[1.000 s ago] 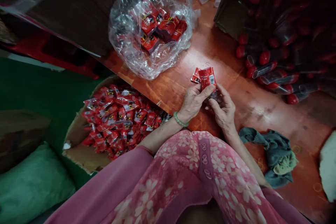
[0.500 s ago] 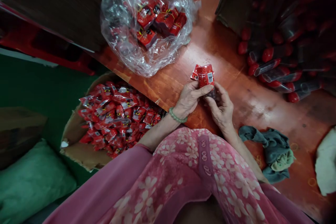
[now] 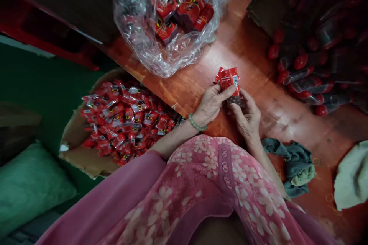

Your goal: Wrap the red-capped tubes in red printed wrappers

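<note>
While both hands [image 3: 209, 104] clamp it, the red packet [image 3: 228, 79] lies between them — far end exposed.

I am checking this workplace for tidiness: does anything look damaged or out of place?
The cardboard box of red packets has a ragged rim, as if torn, and a dark cloth lies crumpled on the table near the right forearm, looking untidy.

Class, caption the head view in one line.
Left hand gripping a red packet, right hand at its lower end, plastic bag beyond on the table.
</note>
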Available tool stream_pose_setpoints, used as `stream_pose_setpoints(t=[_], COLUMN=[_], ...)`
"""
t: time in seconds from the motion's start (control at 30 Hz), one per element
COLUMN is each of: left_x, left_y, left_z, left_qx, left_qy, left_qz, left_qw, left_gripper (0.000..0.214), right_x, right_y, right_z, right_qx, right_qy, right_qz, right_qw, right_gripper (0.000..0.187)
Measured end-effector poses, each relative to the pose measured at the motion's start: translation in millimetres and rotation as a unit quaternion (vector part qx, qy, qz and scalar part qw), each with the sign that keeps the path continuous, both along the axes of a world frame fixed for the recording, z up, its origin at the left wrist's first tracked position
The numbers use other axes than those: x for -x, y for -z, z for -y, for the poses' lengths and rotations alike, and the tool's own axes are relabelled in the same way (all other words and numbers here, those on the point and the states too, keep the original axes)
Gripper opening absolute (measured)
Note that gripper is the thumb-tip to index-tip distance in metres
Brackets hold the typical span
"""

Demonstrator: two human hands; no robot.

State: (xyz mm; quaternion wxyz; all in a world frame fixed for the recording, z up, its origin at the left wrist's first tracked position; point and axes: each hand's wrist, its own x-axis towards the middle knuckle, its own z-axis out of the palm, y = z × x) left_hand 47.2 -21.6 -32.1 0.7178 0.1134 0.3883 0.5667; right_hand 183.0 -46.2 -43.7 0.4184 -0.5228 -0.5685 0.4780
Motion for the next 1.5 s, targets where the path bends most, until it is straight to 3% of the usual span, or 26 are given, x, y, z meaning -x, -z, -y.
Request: stream_pose_setpoints(t=[0.13,0.37,0.67,0.83,1.03,1.2,1.4,1.5], left_x=[2,3,11,10,8,11,13,12], left_y=[-2.9,-6.3,0.1,-1.9,-1.2,-1.2,0.2,-2.2], left_z=[0,-2,-1,-4,-5,-2,-2,-4], left_qx=[0.002,-0.004,-0.031,-0.020,-0.020,-0.053,-0.095,-0.080], left_qy=[0.029,0.045,0.041,0.027,0.041,0.124,0.175,0.168], left_qz=[-0.003,-0.029,0.027,0.044,0.040,0.035,0.010,0.024], left_qw=[1.000,0.999,0.998,0.998,0.998,0.990,0.980,0.982], left_gripper=[0.045,0.044,0.042,0.043,0.042,0.041,0.043,0.046], right_x=[1,0,3,-3,-5,-4,-7,-6], right_y=[1.6,-6.7,-11.7,-9.5,-15.2,-18.9,-15.0,-10.9], right_z=[1,-6,-17,-15,-19,-27,-36,-38], right_qx=[-0.018,0.010,-0.012,-0.025,0.013,0.076,0.134,0.139], right_qy=[0.004,-0.014,-0.024,-0.044,-0.035,-0.040,-0.033,-0.037], right_qz=[-0.028,-0.084,-0.030,0.015,-0.037,-0.136,-0.170,-0.177], right_qw=[0.999,0.996,0.999,0.999,0.999,0.987,0.976,0.974], right_gripper=[0.042,0.039,0.041,0.055,0.044,0.042,0.053,0.053])
